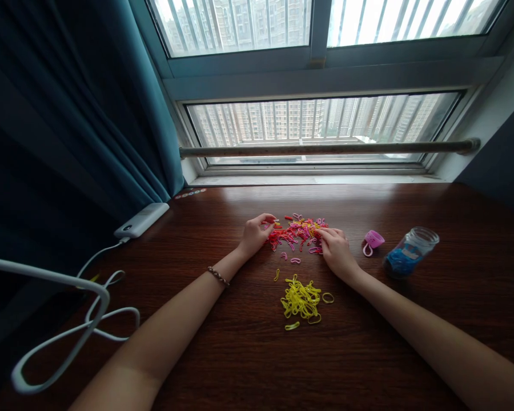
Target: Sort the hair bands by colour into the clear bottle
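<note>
A loose pile of red and pink bands [297, 231], with some yellow ones mixed in, lies on the dark wooden tabletop. At its left edge my left hand [256, 233] has thumb and fingers curved close together on small bands too tiny to make out. My right hand [335, 249] reaches the pile's right side, its fingertips close together among the bands; what they hold, if anything, is hidden. Nearer to me sits a separate heap of yellow bands [301, 298], with a few single yellow bands around it. Two pink bands lie between the two piles.
On the right are a pink cup-shaped item [373, 240] with a loop and a tilted glass jar [411, 251] with blue contents. A white device [142, 220] and white cable [64, 277] are at left. Behind the wooden surface [240, 354] stand a window and metal rail [325, 149].
</note>
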Motion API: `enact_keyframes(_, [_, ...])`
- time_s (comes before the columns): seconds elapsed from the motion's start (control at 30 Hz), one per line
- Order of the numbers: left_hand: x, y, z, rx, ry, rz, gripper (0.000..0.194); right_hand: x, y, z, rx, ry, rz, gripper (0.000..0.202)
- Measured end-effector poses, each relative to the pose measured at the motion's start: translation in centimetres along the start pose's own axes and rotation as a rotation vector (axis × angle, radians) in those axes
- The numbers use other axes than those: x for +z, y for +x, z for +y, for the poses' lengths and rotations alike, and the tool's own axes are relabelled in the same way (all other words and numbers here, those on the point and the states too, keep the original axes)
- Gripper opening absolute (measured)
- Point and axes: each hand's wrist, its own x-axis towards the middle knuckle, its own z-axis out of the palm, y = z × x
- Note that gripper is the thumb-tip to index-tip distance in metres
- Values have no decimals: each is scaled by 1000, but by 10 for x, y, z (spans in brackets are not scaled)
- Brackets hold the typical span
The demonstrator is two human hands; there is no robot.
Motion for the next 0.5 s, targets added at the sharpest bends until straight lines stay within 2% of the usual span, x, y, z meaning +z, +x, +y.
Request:
enact_keyframes(0.23, [0,-1,-1,23,-30,-18,15,-2,-2,-2,-33,-25,-38,33])
enact_keyframes(0.5, [0,1,1,-87,-103,7,22,3,0,3,-11,-50,-25,36])
